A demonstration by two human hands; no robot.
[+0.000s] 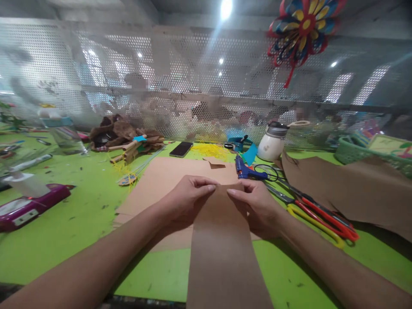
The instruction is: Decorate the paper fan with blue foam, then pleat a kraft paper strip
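A long strip of brown kraft paper (pixel 222 253) runs from the middle of the table toward me. My left hand (pixel 189 195) pinches the left corner of its far end between thumb and fingers. The right corner of that same end is pinched by my right hand (pixel 257 197). Beneath both hands lie larger sheets of brown paper (pixel 161 178), stacked flat on the green table. A blue glue gun (pixel 246 169) rests just beyond my right hand. Scissors with red handles and scissors with yellow handles (pixel 317 225) lie right of it.
A purple power strip (pixel 35 206) and a clear bottle (pixel 66 135) stand at left. Farther back are a phone (pixel 181 149), yellow shreds (pixel 209 150) and a white jar (pixel 273 141). Brown paper (pixel 347 184) and a green basket (pixel 357 150) occupy the right. A perforated metal screen (pixel 180 60) rises behind.
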